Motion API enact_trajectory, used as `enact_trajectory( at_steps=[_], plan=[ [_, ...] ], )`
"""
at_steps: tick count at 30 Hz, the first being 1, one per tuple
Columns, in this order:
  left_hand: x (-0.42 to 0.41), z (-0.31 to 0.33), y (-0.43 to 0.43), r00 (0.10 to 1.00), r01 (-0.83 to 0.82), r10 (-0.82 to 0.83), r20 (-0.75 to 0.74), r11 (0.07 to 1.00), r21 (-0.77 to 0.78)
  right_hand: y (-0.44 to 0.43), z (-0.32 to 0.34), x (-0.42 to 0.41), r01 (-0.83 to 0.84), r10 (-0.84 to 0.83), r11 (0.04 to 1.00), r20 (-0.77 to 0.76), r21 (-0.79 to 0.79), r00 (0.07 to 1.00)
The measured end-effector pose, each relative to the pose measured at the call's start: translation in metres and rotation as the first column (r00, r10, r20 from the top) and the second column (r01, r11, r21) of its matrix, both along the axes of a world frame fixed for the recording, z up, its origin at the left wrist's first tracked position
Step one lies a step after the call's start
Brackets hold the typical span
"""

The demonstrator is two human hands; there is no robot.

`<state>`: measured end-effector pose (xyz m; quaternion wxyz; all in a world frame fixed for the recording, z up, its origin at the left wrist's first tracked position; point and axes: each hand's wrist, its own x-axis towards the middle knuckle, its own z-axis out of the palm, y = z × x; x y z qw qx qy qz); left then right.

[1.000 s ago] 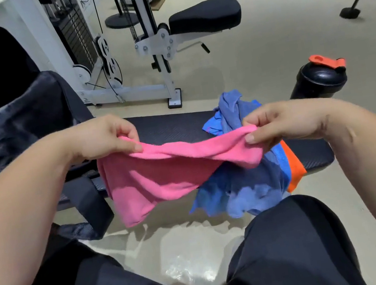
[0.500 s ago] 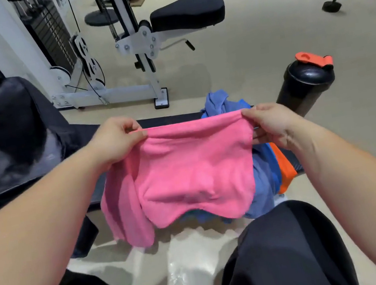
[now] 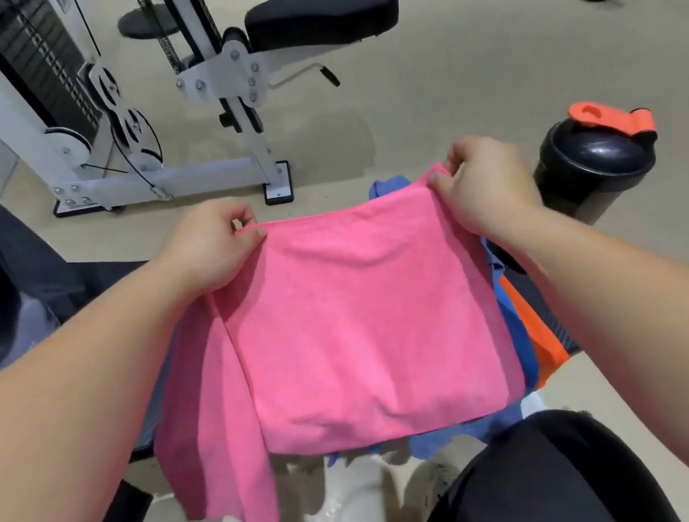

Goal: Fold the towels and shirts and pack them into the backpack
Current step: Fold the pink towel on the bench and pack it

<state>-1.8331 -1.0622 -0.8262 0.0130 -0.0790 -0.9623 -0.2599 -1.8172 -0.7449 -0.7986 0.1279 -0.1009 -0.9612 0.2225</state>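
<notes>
Towel point(image 3: 362, 325) hangs pinched by left hand point(image 3: 205, 249), right hand point(image 3: 486, 184).

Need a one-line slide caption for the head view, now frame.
Left hand and right hand pinch the top corners of a pink towel, holding it up over a bench beside a black shaker bottle.

Gym things on a pale floor point(image 3: 462, 75).
Round black plastic bottle with an orange flip lid point(image 3: 591, 176) at the right. Farther back, white metal gym machine point(image 3: 186, 182) with a black padded seat point(image 3: 320, 7) and a stack of black weights point(image 3: 32, 66).
</notes>
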Motion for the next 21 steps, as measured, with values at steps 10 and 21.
enact_trajectory(
  at_steps=[10,21],
  plan=[
    [-0.056,-0.054,0.011,0.995,0.049,-0.020,0.095,0.949,-0.311,0.005,-0.061,-0.033,0.038,-0.044,0.993,0.053,0.111,0.998],
    [0.031,-0.061,0.038,0.992,-0.012,-0.023,-0.127,0.963,-0.270,-0.071,-0.072,0.034,-0.322,0.317,0.887,0.072,0.332,0.946]
  ],
)
